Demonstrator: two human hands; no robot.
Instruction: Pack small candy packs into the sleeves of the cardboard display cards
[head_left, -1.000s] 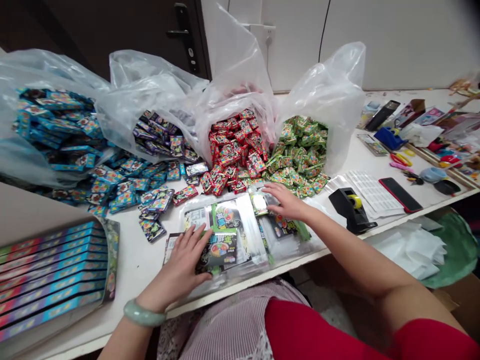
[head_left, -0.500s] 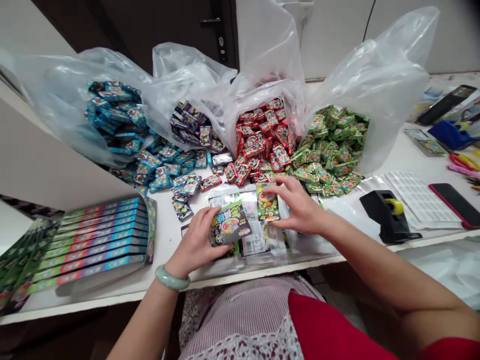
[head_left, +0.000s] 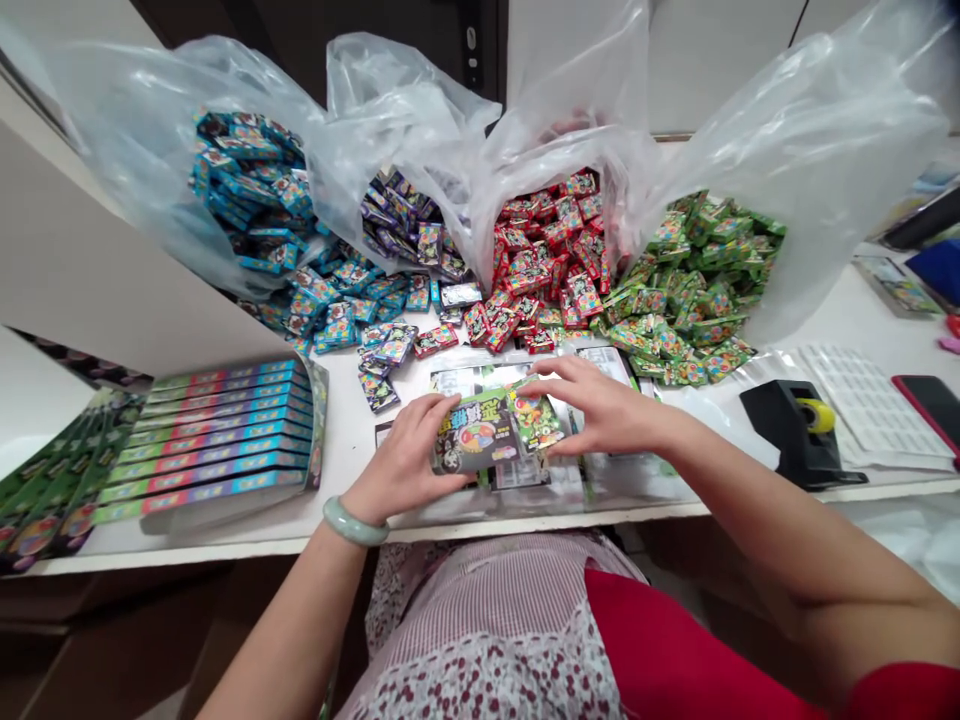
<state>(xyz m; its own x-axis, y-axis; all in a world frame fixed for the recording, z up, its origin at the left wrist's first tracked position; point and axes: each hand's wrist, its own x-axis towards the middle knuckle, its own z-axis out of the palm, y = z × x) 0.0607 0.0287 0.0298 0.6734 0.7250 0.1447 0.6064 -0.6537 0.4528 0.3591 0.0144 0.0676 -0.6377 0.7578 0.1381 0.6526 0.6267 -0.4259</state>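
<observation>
My left hand (head_left: 405, 455) is closed on the left side of a printed green-and-black cardboard sleeve (head_left: 476, 438), its thumb along the lower edge. A small green candy box (head_left: 537, 420) is pinched between the thumb and fingers of my right hand (head_left: 604, 405). It meets the sleeve's right end; whether any of it is inside, I cannot tell. Below both hands lie clear plastic packets with printed cards (head_left: 517, 475) on the white table (head_left: 352, 430). My left wrist wears a pale green bangle.
Along the back stand plastic bags spilling blue boxes (head_left: 255, 190), purple boxes (head_left: 401, 220), red boxes (head_left: 551, 240) and green boxes (head_left: 705, 270). Filled sleeves stand in a tray (head_left: 319, 430) at left, beside fanned flat cards (head_left: 52, 480). A tape dispenser (head_left: 795, 430), label sheets (head_left: 855, 400) and phone (head_left: 930, 405) lie right.
My right hand has brought the green candy box leftward against the sleeve's right end, and the box now tilts. The sleeve has turned more level. The view has shifted a little.
</observation>
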